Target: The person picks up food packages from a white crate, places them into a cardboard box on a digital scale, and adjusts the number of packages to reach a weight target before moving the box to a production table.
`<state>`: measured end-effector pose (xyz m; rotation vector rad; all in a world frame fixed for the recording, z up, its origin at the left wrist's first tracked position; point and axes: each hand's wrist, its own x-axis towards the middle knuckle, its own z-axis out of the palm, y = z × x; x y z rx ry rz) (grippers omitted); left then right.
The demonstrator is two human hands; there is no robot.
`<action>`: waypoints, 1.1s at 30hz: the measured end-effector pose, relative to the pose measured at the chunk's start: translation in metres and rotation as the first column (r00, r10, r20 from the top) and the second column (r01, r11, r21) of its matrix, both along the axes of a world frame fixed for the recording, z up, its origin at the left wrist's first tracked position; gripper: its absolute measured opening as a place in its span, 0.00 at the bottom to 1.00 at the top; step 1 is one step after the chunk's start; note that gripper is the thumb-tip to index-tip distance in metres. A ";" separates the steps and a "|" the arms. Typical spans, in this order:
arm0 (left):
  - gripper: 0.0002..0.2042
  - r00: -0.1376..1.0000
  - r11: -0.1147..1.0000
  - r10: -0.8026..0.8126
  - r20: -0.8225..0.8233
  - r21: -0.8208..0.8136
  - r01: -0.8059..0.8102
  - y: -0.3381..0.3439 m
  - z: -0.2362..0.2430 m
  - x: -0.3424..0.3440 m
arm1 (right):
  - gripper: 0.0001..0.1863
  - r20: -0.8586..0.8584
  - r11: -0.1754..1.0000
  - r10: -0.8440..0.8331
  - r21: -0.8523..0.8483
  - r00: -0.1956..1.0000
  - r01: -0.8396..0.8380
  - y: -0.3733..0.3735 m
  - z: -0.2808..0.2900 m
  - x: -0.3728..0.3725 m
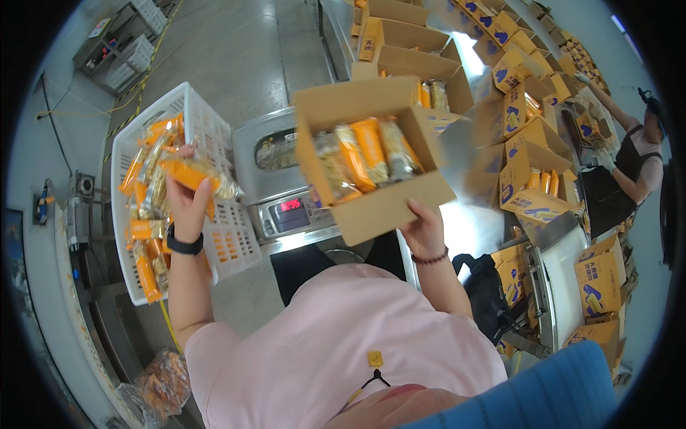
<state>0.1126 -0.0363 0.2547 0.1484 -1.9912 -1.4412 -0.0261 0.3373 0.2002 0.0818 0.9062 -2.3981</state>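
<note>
My left hand (pixel 188 207) is closed around an orange and clear plastic packet (pixel 191 174), held over a white plastic basket (pixel 223 254). Similar packets (pixel 148 268) fill this basket at my left. My right hand (pixel 426 230) grips the near flap of an opened cardboard box (pixel 389 209), thumb on the flap. Several packets (pixel 368 150) stand in a row inside the box, which tilts toward me. Box and hand partly cover a bench scale (pixel 287 217) with a lit red display. What the box's underside rests on is hidden.
Opened cartons (pixel 532 171) holding packets crowd the metal table at my right and ahead. A co-worker (pixel 629 164) in a dark apron stands at the far right, hands near cartons. A black bag (pixel 480 293) sits by my right elbow. White crates (pixel 132 61) stand on a far-left rack.
</note>
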 end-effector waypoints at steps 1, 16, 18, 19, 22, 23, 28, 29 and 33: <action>0.27 1.000 0.996 0.005 -0.007 -0.090 -0.005 0.000 0.001 -0.002 | 0.17 -0.015 0.999 -0.047 0.005 0.999 0.047 0.013 0.001 0.000; 0.24 0.988 0.966 0.052 0.145 -0.259 -0.013 0.004 -0.006 -0.029 | 0.14 0.002 0.994 -0.097 -0.049 0.995 0.097 -0.074 -0.109 -0.190; 0.25 0.978 0.974 0.070 0.194 -0.226 -0.025 -0.003 -0.014 -0.023 | 0.17 -0.056 0.990 -0.140 0.018 0.989 0.141 -0.082 -0.124 -0.244; 0.25 0.973 0.980 0.091 0.213 -0.193 -0.049 -0.007 -0.025 -0.017 | 0.20 -0.063 0.971 -0.119 0.199 0.991 0.129 -0.076 -0.110 -0.252; 0.28 0.964 0.883 0.143 0.225 -0.470 -0.021 -0.020 -0.040 -0.010 | 0.29 -0.563 0.527 0.300 0.771 0.770 0.358 -0.002 -0.066 -0.269; 0.27 0.970 0.904 0.116 0.216 -0.427 -0.013 -0.014 -0.037 -0.015 | 0.32 -0.594 0.277 0.575 0.789 0.563 0.549 0.034 -0.055 -0.270; 0.27 0.984 0.979 -0.007 0.180 -0.200 0.044 0.009 -0.014 -0.018 | 0.47 -0.242 -0.412 0.841 0.294 0.484 0.862 0.230 0.082 -0.166; 0.27 0.986 0.989 -0.045 0.159 -0.134 0.067 0.013 -0.012 -0.021 | 0.49 -0.080 -0.641 0.728 0.274 0.681 0.717 0.267 0.076 -0.155; 0.26 0.980 0.977 -0.172 0.096 -0.107 0.182 0.017 -0.015 -0.025 | 0.15 0.089 -0.671 0.729 0.293 0.679 0.682 0.333 0.050 -0.162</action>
